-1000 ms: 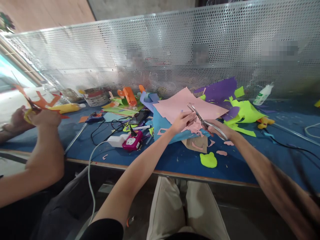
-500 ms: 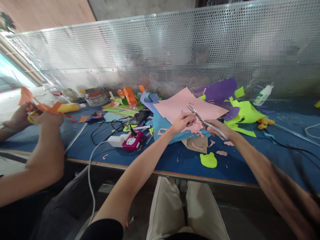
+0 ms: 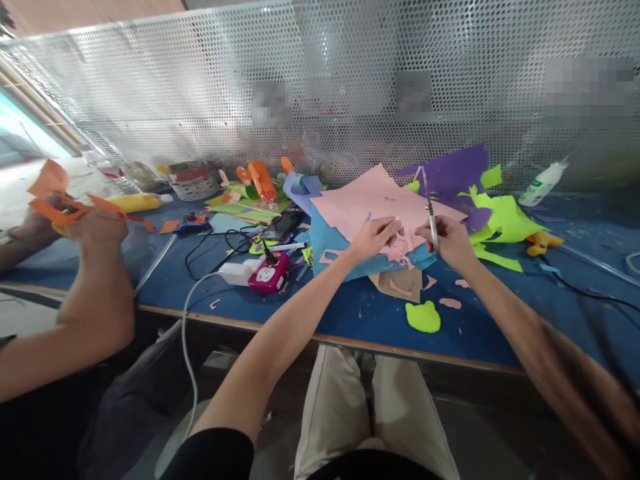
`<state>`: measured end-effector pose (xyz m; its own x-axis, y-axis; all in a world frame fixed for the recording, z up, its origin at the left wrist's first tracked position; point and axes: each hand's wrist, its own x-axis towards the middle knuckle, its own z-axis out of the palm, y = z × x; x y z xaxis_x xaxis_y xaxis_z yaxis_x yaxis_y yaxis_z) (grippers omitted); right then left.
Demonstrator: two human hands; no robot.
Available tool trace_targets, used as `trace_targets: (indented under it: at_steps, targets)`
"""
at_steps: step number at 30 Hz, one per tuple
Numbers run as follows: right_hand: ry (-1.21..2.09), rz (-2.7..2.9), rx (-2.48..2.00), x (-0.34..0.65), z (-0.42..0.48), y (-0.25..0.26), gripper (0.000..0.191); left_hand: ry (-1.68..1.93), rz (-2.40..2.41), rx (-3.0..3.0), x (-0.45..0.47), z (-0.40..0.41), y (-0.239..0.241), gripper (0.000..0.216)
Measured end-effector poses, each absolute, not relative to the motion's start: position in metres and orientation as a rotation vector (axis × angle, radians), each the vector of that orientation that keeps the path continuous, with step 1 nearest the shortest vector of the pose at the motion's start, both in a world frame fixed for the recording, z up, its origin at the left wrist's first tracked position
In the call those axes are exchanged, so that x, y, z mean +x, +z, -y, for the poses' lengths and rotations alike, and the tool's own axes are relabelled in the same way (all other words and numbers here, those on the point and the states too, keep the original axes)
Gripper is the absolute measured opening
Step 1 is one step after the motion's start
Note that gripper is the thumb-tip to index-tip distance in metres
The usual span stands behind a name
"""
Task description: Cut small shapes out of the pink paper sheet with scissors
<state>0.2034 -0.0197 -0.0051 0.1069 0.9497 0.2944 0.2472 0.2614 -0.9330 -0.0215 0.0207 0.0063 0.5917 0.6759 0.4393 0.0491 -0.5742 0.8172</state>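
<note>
My left hand (image 3: 374,236) pinches a small pink paper piece (image 3: 399,249) over the pile of coloured sheets. My right hand (image 3: 449,240) grips silver scissors (image 3: 429,203), blades pointing up and away from the paper. Under both hands lie a large pink sheet (image 3: 367,199) and a blue sheet (image 3: 330,243). Pink scraps (image 3: 451,303) and a lime green animal-shaped cutout (image 3: 423,317) rest on the blue table near the front edge.
A co-worker's hands (image 3: 95,223) at the left hold orange paper (image 3: 53,193). A magenta power strip (image 3: 270,275) with cables, a white glue bottle (image 3: 541,182), purple paper (image 3: 453,175) and lime paper (image 3: 500,220) crowd the table. A perforated metal screen (image 3: 320,80) stands behind.
My right hand has swung the scissors from lying across the pink paper to pointing upright. The view has shifted slightly; the co-worker's orange paper moved.
</note>
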Motion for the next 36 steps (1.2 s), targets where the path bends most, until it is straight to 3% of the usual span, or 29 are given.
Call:
trace_targets:
  at_steps: [16,25,36]
  targets:
    - [0.81,1.366,-1.147,0.184,0.026,-0.009,0.039,0.54,-0.976,2.76,-0.017,-0.02,0.001,0.036]
    - [0.747,1.137,-1.175,0.193,0.019,-0.011,0.04,0.636,-0.921,2.681,-0.022,-0.023,0.001,0.034]
    - [0.631,1.286,-1.197,0.182,0.028,-0.011,0.032,0.752,-0.829,2.639,-0.034,-0.019,0.014,0.031]
